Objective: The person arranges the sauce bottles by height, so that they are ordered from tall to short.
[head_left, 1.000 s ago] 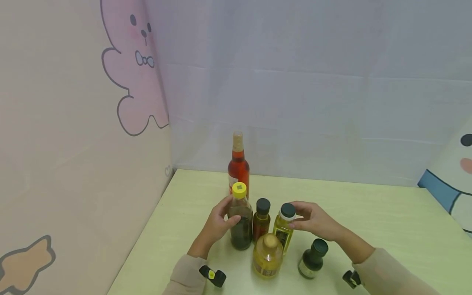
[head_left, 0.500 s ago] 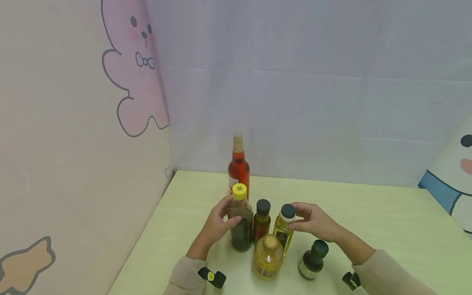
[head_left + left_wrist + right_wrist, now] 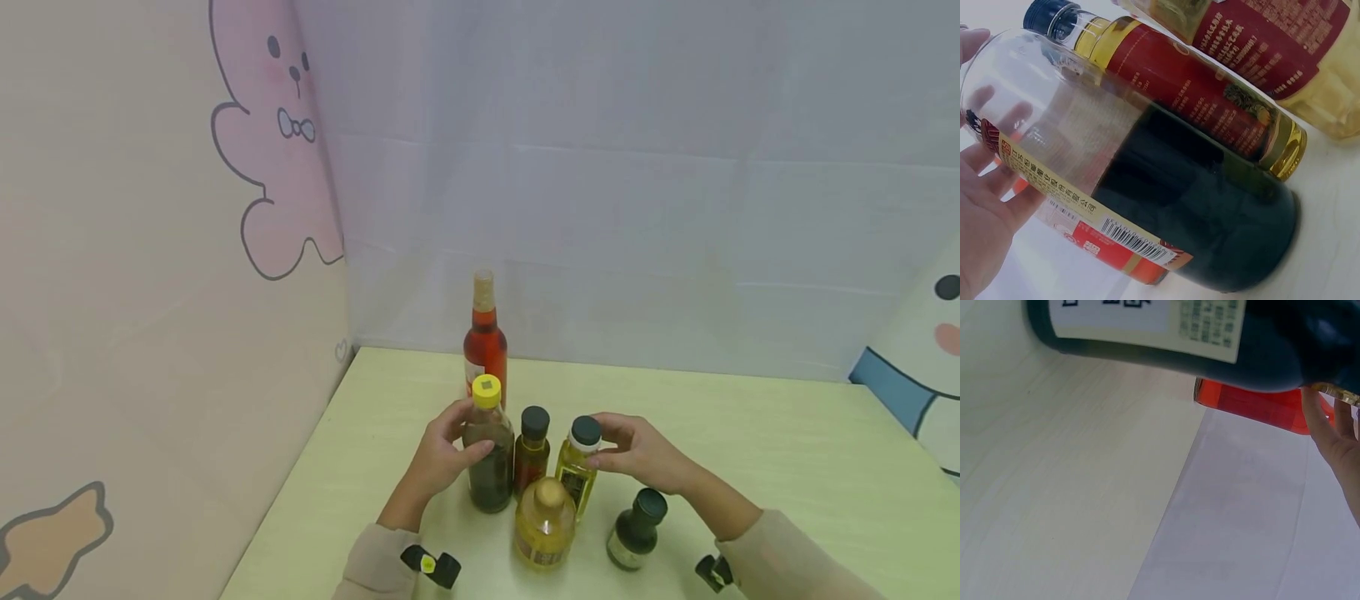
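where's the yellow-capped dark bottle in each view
Head: yellow-capped dark bottle stands left of centre in the cluster, gripped by the left hand.
Left wrist: it fills the middle of the frame, with the palm at lower left.
Right wrist: not identifiable.
Shared landmark: the tall red bottle, a red patch in the right wrist view.

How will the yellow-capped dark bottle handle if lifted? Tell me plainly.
The yellow-capped bottle looks like smooth clear glass, so probably slippery and breakable. Dark liquid fills only its lower part, so likely bottom-heavy and fairly stable. The left hand wraps its side; close neighbours like the small red-brown bottle could get knocked.
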`<state>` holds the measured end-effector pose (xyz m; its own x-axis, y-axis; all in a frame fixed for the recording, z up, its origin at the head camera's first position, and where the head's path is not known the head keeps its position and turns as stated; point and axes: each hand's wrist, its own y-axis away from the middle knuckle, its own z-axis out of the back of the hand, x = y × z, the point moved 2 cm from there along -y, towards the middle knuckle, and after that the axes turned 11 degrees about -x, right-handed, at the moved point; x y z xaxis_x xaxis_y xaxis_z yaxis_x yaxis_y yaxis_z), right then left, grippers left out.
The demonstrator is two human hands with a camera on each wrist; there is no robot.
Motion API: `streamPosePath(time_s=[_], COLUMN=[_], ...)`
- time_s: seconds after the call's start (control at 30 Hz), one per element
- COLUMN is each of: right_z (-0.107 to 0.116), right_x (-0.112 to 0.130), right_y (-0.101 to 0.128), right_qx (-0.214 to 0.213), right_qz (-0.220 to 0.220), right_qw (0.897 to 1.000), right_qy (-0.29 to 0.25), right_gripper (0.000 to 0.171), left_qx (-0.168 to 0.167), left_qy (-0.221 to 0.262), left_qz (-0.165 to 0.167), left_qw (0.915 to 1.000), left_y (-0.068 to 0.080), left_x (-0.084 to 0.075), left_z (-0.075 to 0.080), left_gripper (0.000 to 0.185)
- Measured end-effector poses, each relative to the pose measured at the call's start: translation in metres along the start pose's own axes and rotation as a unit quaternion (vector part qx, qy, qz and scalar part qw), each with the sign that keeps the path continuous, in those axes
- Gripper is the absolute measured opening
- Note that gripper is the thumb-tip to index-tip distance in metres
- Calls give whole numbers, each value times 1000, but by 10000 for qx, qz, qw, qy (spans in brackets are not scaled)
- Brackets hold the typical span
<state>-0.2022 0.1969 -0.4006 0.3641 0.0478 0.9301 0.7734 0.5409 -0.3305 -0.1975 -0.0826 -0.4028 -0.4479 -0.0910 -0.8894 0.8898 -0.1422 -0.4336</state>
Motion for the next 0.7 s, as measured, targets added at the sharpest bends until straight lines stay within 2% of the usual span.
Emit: streamPosePath(time_s=[0.7], right_z=[0], right_x=[-1], right_y=[1], right_qx=[18], right_qz=[-24], right_qw=[9999], right_qy=[-136], right_gripper=[35], left_qx=[-569], left_qy=[65], left_qz=[-256], left_qw=[9980], left_y=[-3], left_x=[0], left_z=[-4], left_gripper=[44])
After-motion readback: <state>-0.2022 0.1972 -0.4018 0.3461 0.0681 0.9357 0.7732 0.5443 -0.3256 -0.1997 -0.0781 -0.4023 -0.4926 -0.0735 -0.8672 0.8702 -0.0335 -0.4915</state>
